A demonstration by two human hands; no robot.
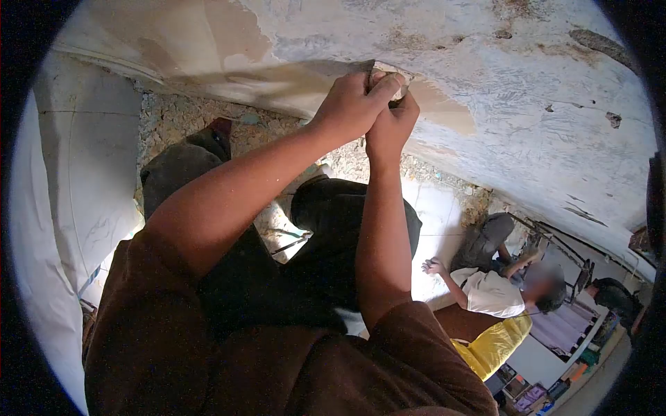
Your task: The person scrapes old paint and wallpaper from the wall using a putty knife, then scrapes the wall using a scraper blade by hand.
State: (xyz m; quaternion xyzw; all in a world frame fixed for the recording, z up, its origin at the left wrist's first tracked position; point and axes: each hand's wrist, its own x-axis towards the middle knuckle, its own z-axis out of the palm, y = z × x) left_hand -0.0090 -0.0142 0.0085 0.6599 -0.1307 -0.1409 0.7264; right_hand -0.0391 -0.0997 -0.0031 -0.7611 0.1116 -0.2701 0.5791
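Note:
Both hands meet high in the view, close against the wall. My left hand is closed, its thumb lying over a small flat pale piece with a darker edge. Gripping the same piece from below is my right hand, also closed, its fingers touching the left. The fingers cover much of the piece, so I cannot make out its exact kind. Around the hands, a smooth beige patch borders whitish, scuffed wall surface.
Rough rubble runs along the wall's foot, beside pale floor tiles. A white sheet hangs at the left. Another person sits low at the right, near a yellow cloth or sack and cluttered shelves.

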